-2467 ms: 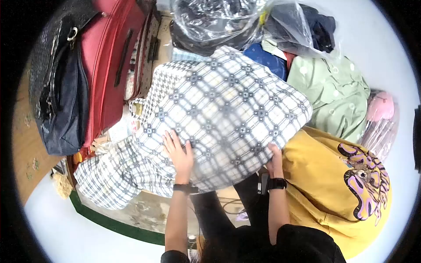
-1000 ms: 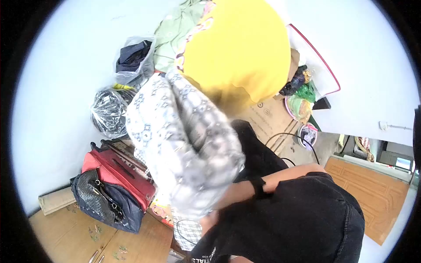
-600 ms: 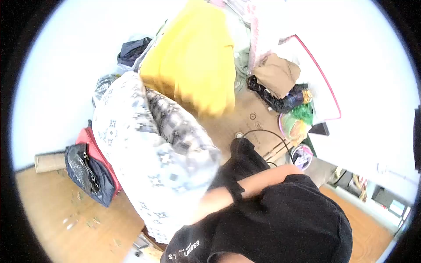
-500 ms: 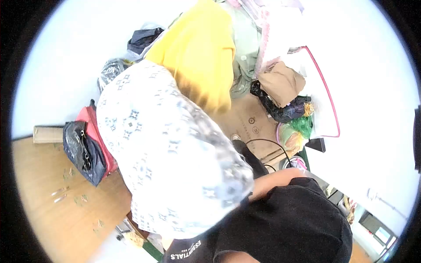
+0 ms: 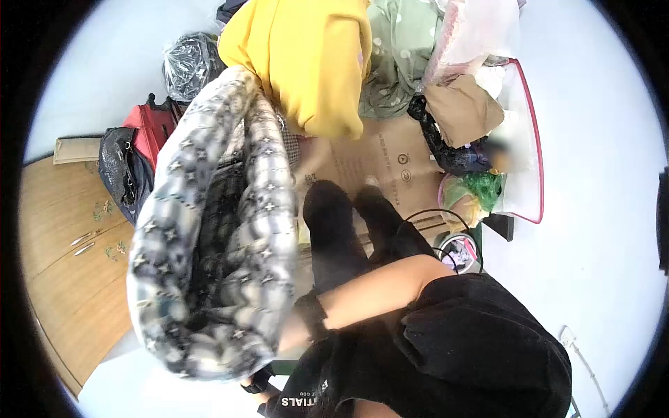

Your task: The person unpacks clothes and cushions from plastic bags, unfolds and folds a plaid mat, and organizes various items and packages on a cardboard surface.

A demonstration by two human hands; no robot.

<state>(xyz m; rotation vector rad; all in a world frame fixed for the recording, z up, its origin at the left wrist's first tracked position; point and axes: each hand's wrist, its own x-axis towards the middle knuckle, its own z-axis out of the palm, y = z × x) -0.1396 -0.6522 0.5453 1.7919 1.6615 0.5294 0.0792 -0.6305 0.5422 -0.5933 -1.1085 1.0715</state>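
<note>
A thick white, grey and blue patterned blanket [image 5: 268, 216] hangs in front of me in a long fold, its dark inner side showing in the middle; it is blurred by motion. My right hand [image 5: 291, 334], below a black wristband, reaches across to the blanket's lower right edge, with its fingers hidden in the cloth. Under the bottom edge is my left hand [image 5: 247, 382], with a black watch at the wrist and its fingers hidden behind the blanket. The cloth stays raised between both hands. Its far end touches or overlaps a yellow cloth [image 5: 306, 63].
A red bag [image 5: 150, 129] and a black bag [image 5: 115, 164] stand at the left by a wooden surface [image 5: 77, 272]. Cardboard [image 5: 390, 150] lies beyond my legs. Green dotted cloth [image 5: 397, 70], a brown paper bag [image 5: 463, 111] and a bin [image 5: 460, 254] are to the right.
The blanket has gone from a broad, light-side-up spread to a narrower fold further left, showing its dark inside. My right forearm has stretched left and my legs have come into view.
</note>
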